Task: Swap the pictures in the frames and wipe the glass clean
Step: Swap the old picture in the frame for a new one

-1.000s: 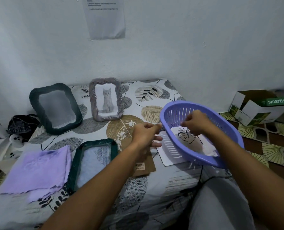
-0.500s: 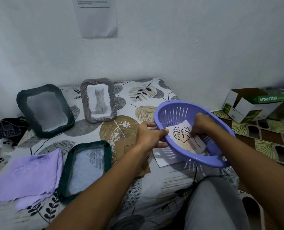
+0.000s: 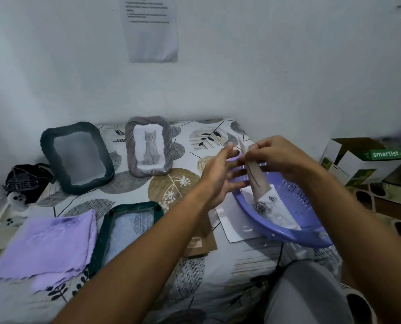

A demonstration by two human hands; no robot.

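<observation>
My right hand (image 3: 274, 155) pinches the leaf picture (image 3: 256, 178) and holds it on edge above the purple basket (image 3: 288, 230). A rose picture (image 3: 272, 211) lies inside the basket. My left hand (image 3: 218, 176) is open beside the lifted picture, fingers spread, holding nothing. A dark green frame (image 3: 124, 230) lies flat in front of me, with no picture in it. Another dark green frame (image 3: 76, 156) and a grey frame with a cat picture (image 3: 149, 147) lean against the wall. A purple cloth (image 3: 47, 244) lies at the left.
A brown backing board (image 3: 201, 242) and a white sheet (image 3: 232, 225) lie between the flat frame and the basket. A cardboard box (image 3: 358, 160) sits at the right on the patterned floor. My knee (image 3: 304, 293) is at the lower right. A dark bag (image 3: 26, 178) sits far left.
My right hand has lifted the leaf picture out of the basket, uncovering the rose picture. My left hand let go of the basket rim and opened.
</observation>
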